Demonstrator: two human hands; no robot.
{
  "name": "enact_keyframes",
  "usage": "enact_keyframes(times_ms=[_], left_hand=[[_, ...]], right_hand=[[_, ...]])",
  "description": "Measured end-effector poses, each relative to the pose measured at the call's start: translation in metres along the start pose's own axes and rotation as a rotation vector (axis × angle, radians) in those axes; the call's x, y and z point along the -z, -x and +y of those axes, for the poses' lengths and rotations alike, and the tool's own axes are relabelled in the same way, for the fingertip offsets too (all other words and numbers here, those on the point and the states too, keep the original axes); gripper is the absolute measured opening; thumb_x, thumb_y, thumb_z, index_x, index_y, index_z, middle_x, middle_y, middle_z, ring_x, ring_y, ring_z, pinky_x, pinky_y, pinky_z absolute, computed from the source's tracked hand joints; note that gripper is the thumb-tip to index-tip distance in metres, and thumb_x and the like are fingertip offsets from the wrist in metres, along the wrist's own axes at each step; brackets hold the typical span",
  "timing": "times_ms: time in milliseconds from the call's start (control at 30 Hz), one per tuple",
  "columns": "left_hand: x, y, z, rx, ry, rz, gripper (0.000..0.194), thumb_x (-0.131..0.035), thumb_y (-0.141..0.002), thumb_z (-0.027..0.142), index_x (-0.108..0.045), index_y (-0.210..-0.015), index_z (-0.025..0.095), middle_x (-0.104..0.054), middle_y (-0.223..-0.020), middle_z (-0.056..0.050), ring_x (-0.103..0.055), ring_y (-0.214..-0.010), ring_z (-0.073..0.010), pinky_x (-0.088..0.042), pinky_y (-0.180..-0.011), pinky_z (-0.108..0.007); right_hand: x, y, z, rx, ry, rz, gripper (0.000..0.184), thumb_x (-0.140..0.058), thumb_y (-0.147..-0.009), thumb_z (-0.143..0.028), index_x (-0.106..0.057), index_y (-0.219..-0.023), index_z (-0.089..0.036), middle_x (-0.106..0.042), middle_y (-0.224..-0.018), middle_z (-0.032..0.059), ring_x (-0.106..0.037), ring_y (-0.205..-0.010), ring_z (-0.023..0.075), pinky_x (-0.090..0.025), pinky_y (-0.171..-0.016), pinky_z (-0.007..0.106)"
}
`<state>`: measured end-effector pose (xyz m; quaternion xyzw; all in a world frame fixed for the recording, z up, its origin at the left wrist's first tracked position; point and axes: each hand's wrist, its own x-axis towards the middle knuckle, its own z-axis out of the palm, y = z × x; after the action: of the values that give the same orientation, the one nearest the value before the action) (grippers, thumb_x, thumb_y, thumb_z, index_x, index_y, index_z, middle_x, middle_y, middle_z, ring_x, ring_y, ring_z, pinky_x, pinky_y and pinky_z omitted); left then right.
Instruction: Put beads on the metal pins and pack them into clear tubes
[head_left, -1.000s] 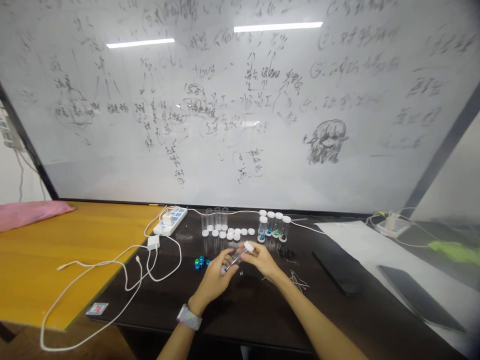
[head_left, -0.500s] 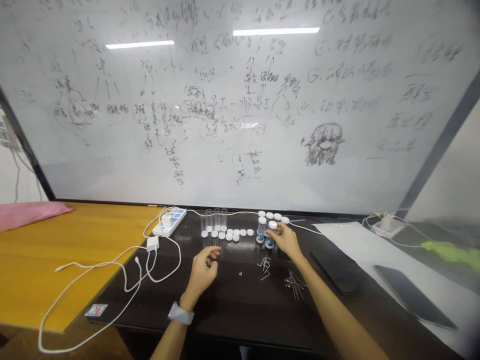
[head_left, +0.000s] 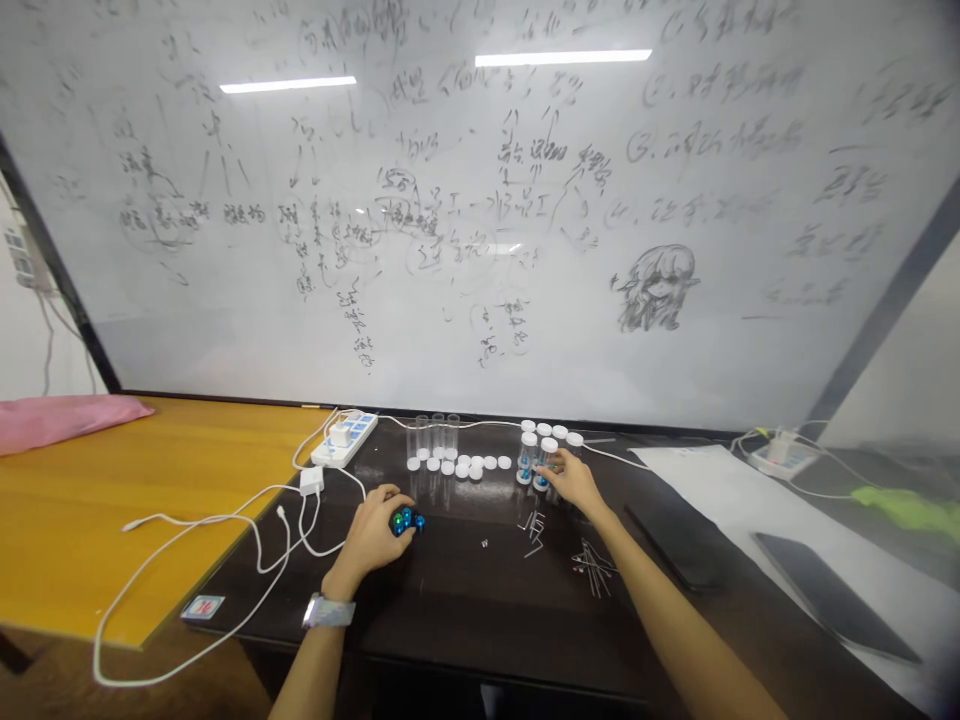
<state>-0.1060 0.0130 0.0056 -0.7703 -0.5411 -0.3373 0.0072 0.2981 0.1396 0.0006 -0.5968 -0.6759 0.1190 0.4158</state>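
Observation:
My left hand [head_left: 377, 530] is low over the dark table, its fingers and thumb curled round a cluster of small shiny blue and green balls [head_left: 406, 519]. One blue ball lies just outside the fingertips. My right hand [head_left: 576, 482] grips a clear vial [head_left: 546, 464] with a white cap and blue pieces inside. It stands upright beside a second capped vial [head_left: 527, 462] that also has blue pieces in it. Loose white caps [head_left: 476, 473] lie left of the vials. Behind these caps stand several clear tubes [head_left: 438, 437] on white bases.
Bent metal pieces [head_left: 533, 534] and long thin pins [head_left: 592, 568] lie in front of my right arm. To the right are a black slab [head_left: 670, 545] and a phone-like device [head_left: 832, 590]. White cables [head_left: 259, 560] and a power strip [head_left: 345, 440] occupy the left.
My left hand has moved left and its fingers have spread round the balls, so the blue and green cluster shows. My right hand stays at the same vial. The view has shifted slightly.

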Motion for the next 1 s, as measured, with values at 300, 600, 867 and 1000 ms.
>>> enact_keyframes(times_ms=[300, 600, 867, 1000], left_hand=[[-0.02, -0.001, -0.001, -0.072, -0.009, -0.041, 0.016, -0.074, -0.079, 0.02, -0.076, -0.094, 0.025, -0.055, -0.135, -0.012, -0.047, -0.13, -0.0347, -0.04, -0.106, -0.053], [-0.01, -0.014, 0.027, 0.077, 0.517, -0.04, 0.011, -0.066, -0.084, 0.024, -0.071, -0.094, 0.022, -0.072, -0.102, -0.008, -0.069, -0.099, -0.0273, -0.053, -0.095, -0.049], [-0.014, -0.018, 0.066, 0.494, 1.382, -0.012, 0.036, -0.081, -0.074, 0.034, -0.072, -0.102, 0.014, -0.074, -0.104, -0.011, -0.071, -0.099, -0.0251, -0.054, -0.098, -0.04], [-0.028, -0.017, 0.069, 0.598, 1.465, -0.03, 0.034, -0.086, -0.069, 0.025, -0.075, -0.099, 0.013, -0.075, -0.1, -0.011, -0.071, -0.094, -0.0203, -0.05, -0.101, -0.036]], right_hand=[[0.032, 0.038, -0.014, 0.076, -0.004, 0.035, 0.032, -0.058, -0.084, -0.043, -0.064, -0.104, -0.018, -0.074, -0.098, 0.0099, -0.069, -0.084, 0.0233, -0.051, -0.079, 0.034], [0.083, 0.079, -0.023, 0.155, 0.162, -0.512, 0.017, -0.058, -0.081, -0.028, -0.072, -0.082, -0.018, -0.072, -0.073, 0.0051, -0.065, -0.067, 0.0201, -0.045, -0.063, 0.027], [0.075, 0.105, 0.002, 0.099, 0.124, -0.61, 0.009, -0.063, -0.071, -0.019, -0.071, -0.066, -0.02, -0.07, -0.067, 0.0043, -0.062, -0.063, 0.0197, -0.044, -0.061, 0.027], [0.072, 0.108, 0.001, 0.106, 0.135, -0.532, 0.008, -0.061, -0.073, -0.018, -0.066, -0.067, -0.02, -0.067, -0.071, 0.0043, -0.058, -0.064, 0.0186, -0.043, -0.063, 0.028]])
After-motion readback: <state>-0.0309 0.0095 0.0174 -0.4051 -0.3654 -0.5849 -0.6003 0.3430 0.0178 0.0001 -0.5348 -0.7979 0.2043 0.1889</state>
